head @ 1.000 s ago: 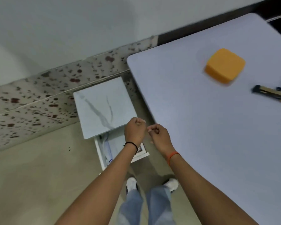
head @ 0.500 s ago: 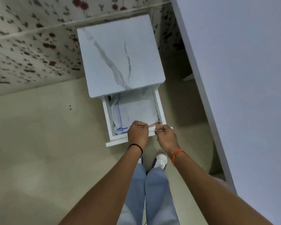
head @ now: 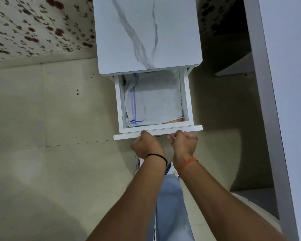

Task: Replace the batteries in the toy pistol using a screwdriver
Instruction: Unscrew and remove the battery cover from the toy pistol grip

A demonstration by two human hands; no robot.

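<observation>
My left hand (head: pixel 146 145) and my right hand (head: pixel 182 143) sit side by side at the front panel of the open white drawer (head: pixel 156 132). Both have curled fingers that hook at the panel's near edge, and the fingertips are hidden beneath it. Inside the drawer lies a folded white cloth with blue stripes (head: pixel 153 105). No toy pistol, screwdriver or batteries are in view.
The drawer belongs to a small cabinet with a marble-patterned top (head: pixel 146 35) standing against a flowered wall (head: pixel 38 26). A grey table (head: pixel 288 84) runs along the right side. My legs and shoes are below the hands on the beige tiled floor (head: pixel 50 153).
My view has swung down from the table to the cabinet. Both hands have come from above the drawer down to the near edge of its front panel.
</observation>
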